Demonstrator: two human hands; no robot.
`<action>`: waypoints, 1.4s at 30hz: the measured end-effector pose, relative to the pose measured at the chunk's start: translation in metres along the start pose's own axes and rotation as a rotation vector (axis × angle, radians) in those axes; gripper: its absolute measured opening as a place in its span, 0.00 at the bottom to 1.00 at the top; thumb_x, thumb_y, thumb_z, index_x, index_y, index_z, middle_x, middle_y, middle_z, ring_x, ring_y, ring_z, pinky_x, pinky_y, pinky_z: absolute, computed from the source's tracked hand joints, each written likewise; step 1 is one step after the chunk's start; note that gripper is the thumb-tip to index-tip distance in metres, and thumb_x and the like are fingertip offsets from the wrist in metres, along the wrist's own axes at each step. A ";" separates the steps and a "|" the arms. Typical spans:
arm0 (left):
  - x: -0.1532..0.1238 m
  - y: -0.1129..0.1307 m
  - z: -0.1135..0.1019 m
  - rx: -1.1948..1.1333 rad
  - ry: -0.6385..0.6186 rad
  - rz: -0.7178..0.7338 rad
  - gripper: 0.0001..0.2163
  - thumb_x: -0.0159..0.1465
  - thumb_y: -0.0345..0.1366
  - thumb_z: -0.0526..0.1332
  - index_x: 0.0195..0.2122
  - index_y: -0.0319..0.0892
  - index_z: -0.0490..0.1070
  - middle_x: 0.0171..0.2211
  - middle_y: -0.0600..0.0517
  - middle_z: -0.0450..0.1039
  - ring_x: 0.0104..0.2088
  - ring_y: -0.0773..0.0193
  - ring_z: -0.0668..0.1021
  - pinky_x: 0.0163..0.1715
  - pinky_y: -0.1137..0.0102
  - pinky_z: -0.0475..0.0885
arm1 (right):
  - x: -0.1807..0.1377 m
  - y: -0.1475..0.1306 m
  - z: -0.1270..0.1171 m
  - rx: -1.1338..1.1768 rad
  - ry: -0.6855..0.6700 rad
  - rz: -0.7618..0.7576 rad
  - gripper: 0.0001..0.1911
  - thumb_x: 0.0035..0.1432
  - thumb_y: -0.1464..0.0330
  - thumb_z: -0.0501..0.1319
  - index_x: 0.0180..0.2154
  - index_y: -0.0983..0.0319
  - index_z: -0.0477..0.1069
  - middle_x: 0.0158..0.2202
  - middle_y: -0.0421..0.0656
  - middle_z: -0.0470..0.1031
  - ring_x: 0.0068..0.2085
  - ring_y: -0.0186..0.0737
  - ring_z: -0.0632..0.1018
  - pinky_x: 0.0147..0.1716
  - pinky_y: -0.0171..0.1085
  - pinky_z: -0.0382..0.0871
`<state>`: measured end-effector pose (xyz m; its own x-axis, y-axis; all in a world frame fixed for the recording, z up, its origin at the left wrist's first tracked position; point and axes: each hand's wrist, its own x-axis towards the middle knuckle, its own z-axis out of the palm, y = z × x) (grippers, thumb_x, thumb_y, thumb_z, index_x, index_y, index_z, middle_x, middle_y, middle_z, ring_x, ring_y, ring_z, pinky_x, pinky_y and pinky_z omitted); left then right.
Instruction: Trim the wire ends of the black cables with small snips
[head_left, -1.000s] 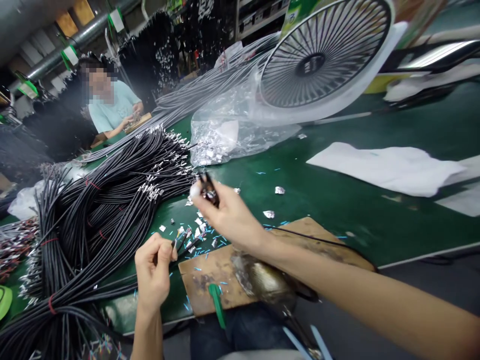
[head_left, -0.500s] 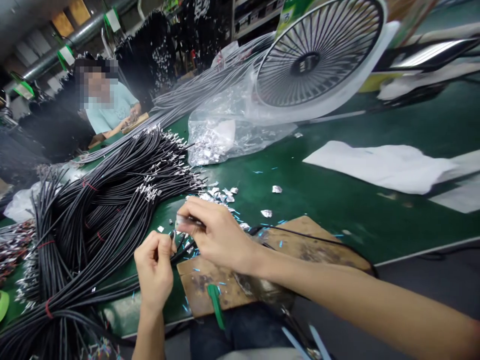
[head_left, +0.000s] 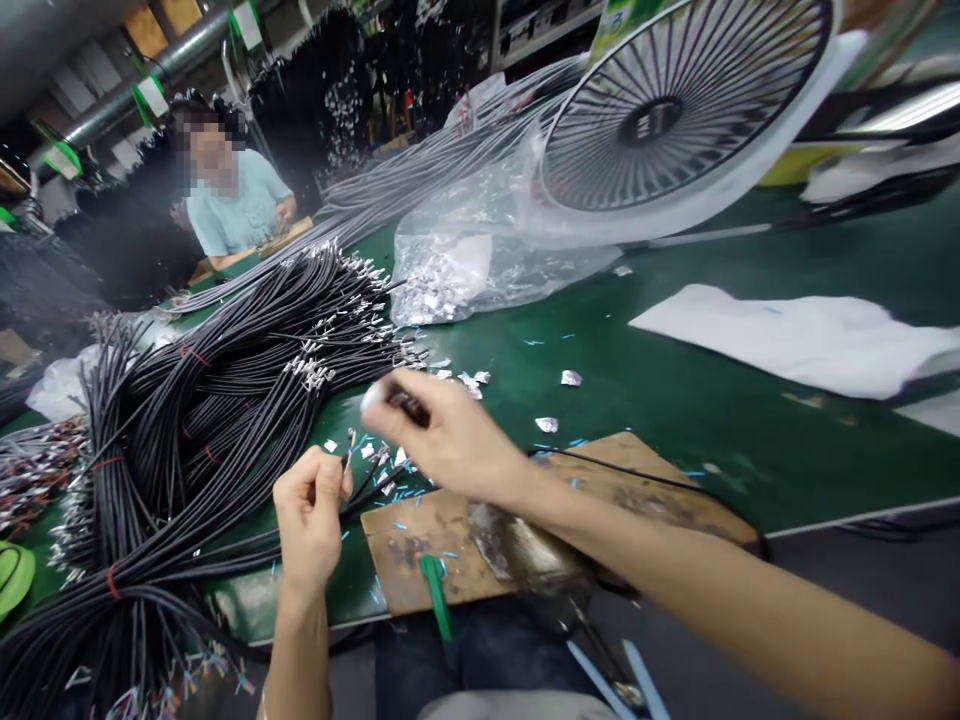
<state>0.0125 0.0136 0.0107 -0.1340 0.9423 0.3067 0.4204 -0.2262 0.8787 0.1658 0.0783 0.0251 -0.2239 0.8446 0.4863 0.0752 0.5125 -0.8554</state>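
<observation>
My left hand (head_left: 309, 520) is closed in a pinch around a black cable. Thin wires (head_left: 352, 440), one of them blue, stick up from the cable's bared end beside the thumb. Just above and to the right, apart from those wires, is my right hand (head_left: 457, 430), its fingers curled. A dark object (head_left: 409, 403) shows inside its grip, and something whitish blurs at the fingertips; I cannot make out its kind. Below the hands, blue wire offcuts and foil scraps (head_left: 367, 452) are scattered over the green table (head_left: 517, 360).
Bundled black cables (head_left: 217, 430) pile up at the left. A wooden board (head_left: 420, 540) with a green clip (head_left: 435, 597) lies at the front edge. Farther back are a plastic bag (head_left: 465, 270) of foil scraps, a fan (head_left: 660, 120) and white paper (head_left: 780, 335). A co-worker (head_left: 240, 205) sits beyond.
My right hand has pulled up and away from the wire end in my left hand, leaving thin wires exposed. The whole view has shifted slightly.
</observation>
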 end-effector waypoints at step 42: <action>0.000 0.003 -0.002 0.019 -0.044 -0.151 0.21 0.63 0.47 0.54 0.17 0.39 0.59 0.17 0.55 0.56 0.19 0.72 0.60 0.19 0.75 0.56 | -0.011 -0.005 0.010 0.483 -0.195 0.249 0.13 0.44 0.76 0.65 0.36 0.66 0.75 0.36 0.46 0.80 0.38 0.40 0.81 0.41 0.36 0.78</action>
<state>0.0120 0.0125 0.0140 -0.1580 0.9752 0.1549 0.4151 -0.0767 0.9065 0.1580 0.0647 0.0221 -0.4348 0.8630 0.2572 -0.2937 0.1342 -0.9464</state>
